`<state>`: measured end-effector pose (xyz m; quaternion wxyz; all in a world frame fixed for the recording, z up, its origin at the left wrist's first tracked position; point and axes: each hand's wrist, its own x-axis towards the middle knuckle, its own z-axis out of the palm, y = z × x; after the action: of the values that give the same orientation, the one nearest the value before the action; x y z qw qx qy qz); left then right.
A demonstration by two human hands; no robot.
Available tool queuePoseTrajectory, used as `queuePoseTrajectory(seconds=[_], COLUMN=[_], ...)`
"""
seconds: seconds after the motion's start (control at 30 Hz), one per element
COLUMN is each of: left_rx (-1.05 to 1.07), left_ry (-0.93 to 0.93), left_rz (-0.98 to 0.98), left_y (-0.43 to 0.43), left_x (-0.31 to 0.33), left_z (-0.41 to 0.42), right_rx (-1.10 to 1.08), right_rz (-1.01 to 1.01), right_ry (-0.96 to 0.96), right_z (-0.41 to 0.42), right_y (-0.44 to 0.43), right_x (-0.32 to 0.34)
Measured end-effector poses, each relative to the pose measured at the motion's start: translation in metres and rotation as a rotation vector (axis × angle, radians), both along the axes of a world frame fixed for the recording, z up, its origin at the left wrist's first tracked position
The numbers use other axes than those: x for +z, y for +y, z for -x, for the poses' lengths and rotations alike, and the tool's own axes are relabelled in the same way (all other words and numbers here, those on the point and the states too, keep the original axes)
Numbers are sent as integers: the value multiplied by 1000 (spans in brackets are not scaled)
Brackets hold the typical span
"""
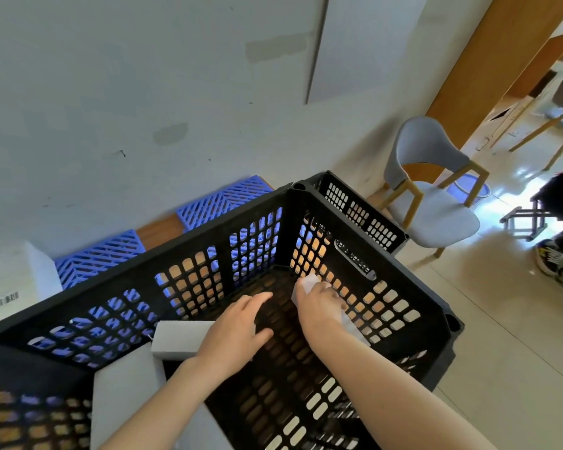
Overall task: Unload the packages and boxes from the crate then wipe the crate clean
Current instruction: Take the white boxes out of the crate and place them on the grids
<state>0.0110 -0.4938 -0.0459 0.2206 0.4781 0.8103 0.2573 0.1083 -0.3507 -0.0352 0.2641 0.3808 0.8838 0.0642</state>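
A black perforated crate (413,306) fills the lower middle of the view, and both my hands are inside it. My left hand (238,329) lies over the right end of a long grey-white box (176,339), its fingers stretched out past the box. My right hand (316,306) grips a thin white package (306,282) that leans against the crate's right wall; much of the package is hidden under the hand. A flat grey package (127,378) lies at the crate's lower left, partly under my left forearm.
Blue lattice crates (98,254) stand against the wall behind. A white carton with a barcode (10,280) is at the left. A second black crate (358,209) sits behind on the right, beside a grey chair (436,206). A person's shoe (550,258) is on the floor at right.
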Motion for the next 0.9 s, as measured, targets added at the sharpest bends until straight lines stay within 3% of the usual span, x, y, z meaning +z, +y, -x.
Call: queuePoseTrajectory(seconds=[0.23,0.47,0.63,0.77,0.9], left_rx=[6,43,252,176,129], left_ry=[6,-89,-265,-286,-425], left_rz=[-8,-12,-286,-273,-342], left_y=[-23,-47,-69,-97,-126], left_x=[14,44,111,159,187], left_z=[20,45,62,69,76], right_rx=[58,286,474,538,613], right_rz=[116,294,221,204,129], right_ry=[100,541,794,1015,1173], right_z=[-3,0,-17,-17,0], right_y=[1,-27,-55,-81,-108], right_x=[19,81,129,157,179])
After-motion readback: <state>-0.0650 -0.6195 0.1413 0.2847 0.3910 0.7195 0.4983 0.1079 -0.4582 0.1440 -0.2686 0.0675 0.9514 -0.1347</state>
